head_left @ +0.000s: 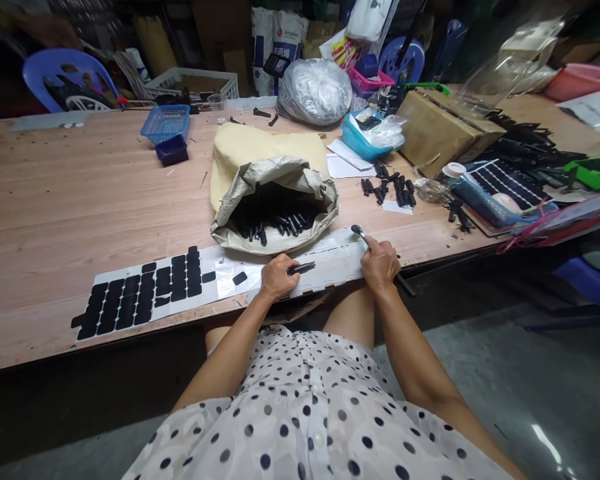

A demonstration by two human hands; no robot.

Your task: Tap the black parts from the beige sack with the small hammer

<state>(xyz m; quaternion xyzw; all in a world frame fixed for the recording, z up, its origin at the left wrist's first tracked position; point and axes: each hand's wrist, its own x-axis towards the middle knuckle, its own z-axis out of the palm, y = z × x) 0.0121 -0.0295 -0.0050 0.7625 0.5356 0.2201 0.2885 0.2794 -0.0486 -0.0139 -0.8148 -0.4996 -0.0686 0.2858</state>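
Note:
My left hand (279,276) is closed around a slim black pointed part (303,267), pressed against the white board (330,257) at the table's front edge. Further right, my right hand (381,264) grips a hand tool (357,230) with a rounded dark head and metal neck; its black handle sticks out below the fist. I cannot make out the exact kind of tool. Just beyond both hands, a woven sack (275,200) lies with its mouth towards me, full of similar black parts (290,223). Left of my left hand is a sheet of black stickers (145,293), with one loose sticker (240,278).
Several black pieces (390,187) lie right of the sack. Behind them stand a blue basin (365,137) and a cardboard box (443,130). A blue basket (165,124) and dark blue tray (172,151) sit back left. A clear plastic bag (315,92) bulges behind the sack.

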